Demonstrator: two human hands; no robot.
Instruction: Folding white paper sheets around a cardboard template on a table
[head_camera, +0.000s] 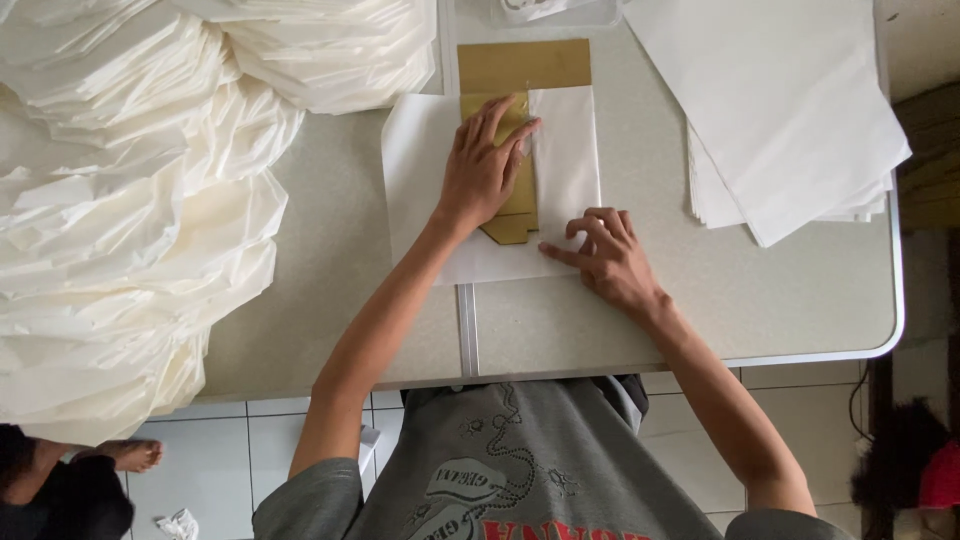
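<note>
Grey table (700, 310) — paper stack (790, 110); crumpled tissue heap (120, 220)

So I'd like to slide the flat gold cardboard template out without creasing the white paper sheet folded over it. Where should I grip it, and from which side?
Probably by the bare far end of the flat gold cardboard template, coming from the far side of the table. That end sticks out past the white paper sheet, while the left hand presses the middle and the right hand rests on the sheet's near edge.

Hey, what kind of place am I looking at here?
Likely a small home or workshop packing table: a stack of white paper sheets, a heap of folded white paper, and the left hand pressing a gold cardboard template on a tiled floor.
</note>
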